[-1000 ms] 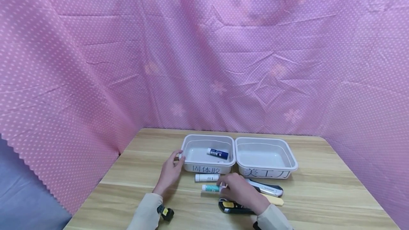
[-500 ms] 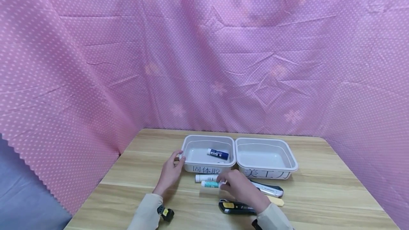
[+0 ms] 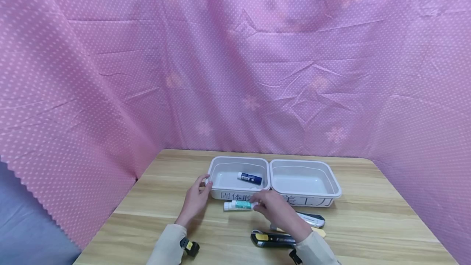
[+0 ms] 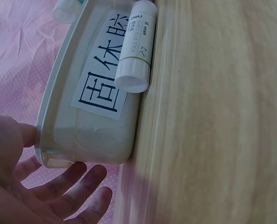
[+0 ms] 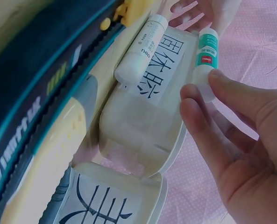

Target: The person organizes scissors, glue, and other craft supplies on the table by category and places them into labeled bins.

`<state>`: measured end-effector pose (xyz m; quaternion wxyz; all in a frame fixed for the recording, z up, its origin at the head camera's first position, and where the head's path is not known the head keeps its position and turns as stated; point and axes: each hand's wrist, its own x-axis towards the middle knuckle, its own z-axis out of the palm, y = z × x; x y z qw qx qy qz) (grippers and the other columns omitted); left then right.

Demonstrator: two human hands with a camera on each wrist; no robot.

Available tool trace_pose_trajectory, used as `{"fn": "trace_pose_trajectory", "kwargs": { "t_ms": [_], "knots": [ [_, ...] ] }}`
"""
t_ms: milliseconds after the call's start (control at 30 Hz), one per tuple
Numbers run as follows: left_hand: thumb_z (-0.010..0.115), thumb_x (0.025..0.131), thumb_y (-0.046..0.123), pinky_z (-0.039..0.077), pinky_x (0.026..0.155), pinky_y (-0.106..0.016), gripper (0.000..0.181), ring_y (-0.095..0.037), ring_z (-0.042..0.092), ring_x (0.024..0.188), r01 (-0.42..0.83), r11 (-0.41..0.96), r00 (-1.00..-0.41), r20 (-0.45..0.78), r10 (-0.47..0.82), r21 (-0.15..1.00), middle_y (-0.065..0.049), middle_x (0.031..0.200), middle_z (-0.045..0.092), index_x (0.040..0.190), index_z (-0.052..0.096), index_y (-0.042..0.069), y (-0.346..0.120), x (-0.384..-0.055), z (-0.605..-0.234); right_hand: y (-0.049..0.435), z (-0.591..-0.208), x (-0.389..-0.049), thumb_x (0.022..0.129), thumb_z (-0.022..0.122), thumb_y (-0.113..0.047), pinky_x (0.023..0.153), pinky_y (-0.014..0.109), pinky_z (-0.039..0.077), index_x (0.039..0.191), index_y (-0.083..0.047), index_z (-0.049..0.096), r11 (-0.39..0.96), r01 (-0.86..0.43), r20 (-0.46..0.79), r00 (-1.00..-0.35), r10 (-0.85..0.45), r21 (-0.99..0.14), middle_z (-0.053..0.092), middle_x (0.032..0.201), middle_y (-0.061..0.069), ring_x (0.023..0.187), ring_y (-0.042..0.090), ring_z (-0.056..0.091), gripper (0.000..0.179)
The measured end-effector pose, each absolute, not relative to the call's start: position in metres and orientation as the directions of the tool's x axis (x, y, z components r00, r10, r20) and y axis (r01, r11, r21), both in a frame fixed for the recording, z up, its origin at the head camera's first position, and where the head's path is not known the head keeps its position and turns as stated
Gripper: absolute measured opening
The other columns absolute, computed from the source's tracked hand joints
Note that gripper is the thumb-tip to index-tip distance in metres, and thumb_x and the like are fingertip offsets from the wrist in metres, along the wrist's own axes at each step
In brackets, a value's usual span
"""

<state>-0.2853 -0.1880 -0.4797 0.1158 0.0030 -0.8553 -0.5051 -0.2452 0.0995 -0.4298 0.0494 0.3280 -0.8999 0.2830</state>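
Observation:
My right hand [image 3: 277,212] pinches a green-and-white glue stick [image 5: 207,49] by its white end between thumb and fingertips. It is raised off the table at the front of the left white plastic bin [image 3: 217,194]. Against that bin's labelled front lies a larger white glue stick [image 4: 138,42], partly covered by the green one in the head view. A dark blue glue stick [image 3: 250,178] lies inside the bin, with a bit of something white near the front wall. My left hand [image 3: 195,201] holds the bin's left end, thumb on the rim and fingers beneath it.
A second white bin [image 3: 324,203] with a labelled front stands right beside the first. Near my right forearm lie a black-and-yellow utility knife [image 3: 274,239], a yellow one [image 3: 319,231] and a silver-and-black one [image 3: 312,219]. Pink dotted cloth [image 3: 250,72] hangs behind the table.
My right hand has lifted the green glue stick and carried it away from me, over the white glue stick toward the left bin. My left hand has stayed on the bin.

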Motion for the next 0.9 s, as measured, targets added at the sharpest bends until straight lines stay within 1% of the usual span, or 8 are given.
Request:
{"fn": "trace_pose_trajectory", "kwargs": {
  "t_ms": [67, 267, 400, 500, 733, 900],
  "knots": [
    [0.056, 0.106, 0.025, 0.061, 0.080, -0.039, 0.042, -0.032, 0.072, 0.100, 0.123, 0.488, -0.971, 0.207, -0.122, 0.864, -0.027, 0.124, 0.065, 0.145, 0.053, 0.010, -0.188, -0.285, -0.480, 0.100, -0.428, -0.246, 0.089, 0.077, -0.005, 0.076, 0.024, 0.059, 0.109, -0.012, 0.077, 0.621, -0.624, 0.293, -0.777, -0.557, -0.474, 0.076, 0.103, 0.000, 0.088, 0.009, 0.068, 0.021],
    [0.056, 0.106, 0.026, 0.061, 0.080, -0.038, 0.042, -0.031, 0.072, 0.100, 0.119, 0.487, -0.972, 0.201, -0.121, 0.865, -0.025, 0.125, 0.065, 0.146, 0.053, 0.011, -0.189, -0.286, -0.481, 0.102, -0.426, -0.249, 0.089, 0.076, -0.004, 0.073, 0.024, 0.058, 0.109, -0.010, 0.077, 0.620, -0.620, 0.320, -0.782, -0.534, -0.480, 0.076, 0.103, 0.004, 0.085, 0.011, 0.070, 0.021],
    [0.056, 0.106, 0.026, 0.060, 0.079, -0.037, 0.042, -0.031, 0.072, 0.099, 0.119, 0.486, -0.972, 0.201, -0.119, 0.866, -0.025, 0.124, 0.065, 0.146, 0.053, 0.011, -0.189, -0.286, -0.480, 0.103, -0.424, -0.252, 0.090, 0.076, -0.006, 0.070, 0.022, 0.057, 0.108, -0.012, 0.077, 0.651, -0.570, 0.287, -0.819, -0.496, -0.501, 0.076, 0.102, 0.002, 0.083, 0.008, 0.068, 0.019],
    [0.056, 0.106, 0.025, 0.060, 0.078, -0.036, 0.043, -0.031, 0.072, 0.098, 0.121, 0.483, -0.972, 0.202, -0.118, 0.867, -0.025, 0.124, 0.065, 0.146, 0.052, 0.010, -0.188, -0.285, -0.480, 0.106, -0.423, -0.256, 0.091, 0.075, -0.008, 0.071, 0.021, 0.056, 0.108, -0.013, 0.077, 0.663, -0.549, 0.279, -0.834, -0.476, -0.509, 0.075, 0.102, 0.001, 0.083, 0.008, 0.068, 0.018],
    [0.056, 0.106, 0.027, 0.060, 0.079, -0.037, 0.044, -0.032, 0.071, 0.101, 0.114, 0.475, -0.976, 0.188, -0.111, 0.872, -0.026, 0.126, 0.064, 0.147, 0.051, 0.010, -0.189, -0.285, -0.481, 0.107, -0.421, -0.260, 0.090, 0.076, -0.005, 0.072, 0.024, 0.059, 0.106, -0.010, 0.077, 0.667, -0.551, 0.313, -0.834, -0.453, -0.502, 0.076, 0.102, 0.004, 0.084, 0.012, 0.071, 0.016],
    [0.055, 0.107, 0.027, 0.060, 0.079, -0.037, 0.044, -0.032, 0.071, 0.101, 0.119, 0.472, -0.976, 0.191, -0.106, 0.874, -0.026, 0.127, 0.063, 0.147, 0.051, 0.009, -0.189, -0.286, -0.481, 0.106, -0.423, -0.262, 0.090, 0.076, -0.005, 0.068, 0.022, 0.057, 0.103, -0.009, 0.077, 0.678, -0.526, 0.324, -0.851, -0.414, -0.514, 0.076, 0.097, 0.003, 0.080, 0.009, 0.069, 0.014]
  ]
}}
